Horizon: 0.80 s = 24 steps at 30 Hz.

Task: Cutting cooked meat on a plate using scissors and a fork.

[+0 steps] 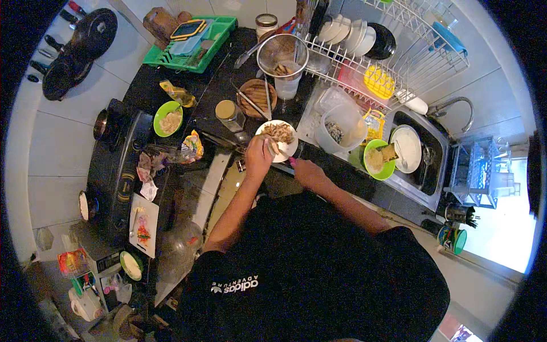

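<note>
My left hand (259, 157) is over the near left side of a white plate (289, 150), its fingers closed on a small light-brown piece of food (273, 148). Brown shredded food (278, 131) is heaped on the far part of the plate. Beside the plate's near right rim, my right hand (311, 174) grips a pink handle (292, 161); the rest of that tool is too small to make out. Beyond the plate, metal tongs (269, 98) lie across a round wooden dish (252, 106). A glass jar with a tan lid (226, 112) stands to the left.
A metal strainer (283, 77) sits over a tall container (287, 89). To the right are a plastic tub (337, 147), a green bowl (377, 174) and the sink (440, 147). A cutting board (136, 244) with chopped food and a stove (115, 171) are left.
</note>
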Motion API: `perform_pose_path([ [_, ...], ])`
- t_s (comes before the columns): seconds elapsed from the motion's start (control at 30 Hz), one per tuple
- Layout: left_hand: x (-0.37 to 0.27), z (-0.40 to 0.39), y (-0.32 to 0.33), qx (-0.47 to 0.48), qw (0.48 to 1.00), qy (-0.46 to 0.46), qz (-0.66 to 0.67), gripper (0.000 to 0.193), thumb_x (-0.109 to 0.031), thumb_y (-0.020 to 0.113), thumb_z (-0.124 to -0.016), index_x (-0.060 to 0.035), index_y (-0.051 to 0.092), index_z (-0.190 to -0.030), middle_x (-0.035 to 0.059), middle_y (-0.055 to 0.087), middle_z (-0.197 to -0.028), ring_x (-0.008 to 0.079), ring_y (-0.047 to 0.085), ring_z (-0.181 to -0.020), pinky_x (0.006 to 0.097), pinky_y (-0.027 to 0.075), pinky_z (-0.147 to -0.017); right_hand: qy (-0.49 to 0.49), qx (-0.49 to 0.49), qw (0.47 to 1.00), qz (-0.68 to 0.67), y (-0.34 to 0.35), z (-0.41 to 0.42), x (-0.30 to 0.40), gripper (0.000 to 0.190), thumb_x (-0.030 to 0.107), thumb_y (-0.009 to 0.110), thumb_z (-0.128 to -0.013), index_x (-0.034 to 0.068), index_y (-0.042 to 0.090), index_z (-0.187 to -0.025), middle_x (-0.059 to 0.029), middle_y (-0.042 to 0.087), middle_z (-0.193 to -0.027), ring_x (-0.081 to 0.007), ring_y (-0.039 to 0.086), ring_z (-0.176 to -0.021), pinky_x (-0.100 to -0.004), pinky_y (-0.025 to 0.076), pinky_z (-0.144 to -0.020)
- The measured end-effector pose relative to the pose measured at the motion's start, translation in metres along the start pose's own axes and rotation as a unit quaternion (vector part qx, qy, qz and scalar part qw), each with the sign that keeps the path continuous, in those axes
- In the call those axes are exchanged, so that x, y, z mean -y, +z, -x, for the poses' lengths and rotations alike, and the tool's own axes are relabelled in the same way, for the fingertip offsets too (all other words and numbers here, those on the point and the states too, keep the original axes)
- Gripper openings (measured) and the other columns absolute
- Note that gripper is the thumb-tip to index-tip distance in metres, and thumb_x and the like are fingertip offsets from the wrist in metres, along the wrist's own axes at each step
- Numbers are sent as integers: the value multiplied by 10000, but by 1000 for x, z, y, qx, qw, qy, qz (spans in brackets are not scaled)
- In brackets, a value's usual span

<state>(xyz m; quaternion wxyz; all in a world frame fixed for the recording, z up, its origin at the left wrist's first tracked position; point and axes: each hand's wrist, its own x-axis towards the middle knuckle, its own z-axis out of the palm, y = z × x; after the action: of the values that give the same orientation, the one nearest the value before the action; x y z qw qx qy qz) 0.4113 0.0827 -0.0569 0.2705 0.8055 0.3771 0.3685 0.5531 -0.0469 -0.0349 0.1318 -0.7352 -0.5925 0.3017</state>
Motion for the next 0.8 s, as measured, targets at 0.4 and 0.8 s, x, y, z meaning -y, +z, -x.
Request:
perform_pose_path([
  [0.4, 1, 0, 3, 2, 1000, 5, 12, 171, -16, 498, -857, -3, 602, -991, 205, 613, -933, 398, 596, -874, 446, 483, -775, 63, 10, 995, 77, -15, -1, 11, 308, 269, 406, -981, 24, 580, -1049, -204, 664, -908, -376, 669, -816, -504, 543, -683],
  [0.8, -7, -3, -1, -7, 998, 52, 16, 166, 12, 497, -837, -7, 588, -974, 183, 606, -916, 392, 590, -880, 439, 476, -781, -18, -45, 994, 97, 17, -5, -8, 270, 177, 400, -960, -4, 542, -1101, -212, 641, -882, -380, 656, -794, -500, 536, -686],
])
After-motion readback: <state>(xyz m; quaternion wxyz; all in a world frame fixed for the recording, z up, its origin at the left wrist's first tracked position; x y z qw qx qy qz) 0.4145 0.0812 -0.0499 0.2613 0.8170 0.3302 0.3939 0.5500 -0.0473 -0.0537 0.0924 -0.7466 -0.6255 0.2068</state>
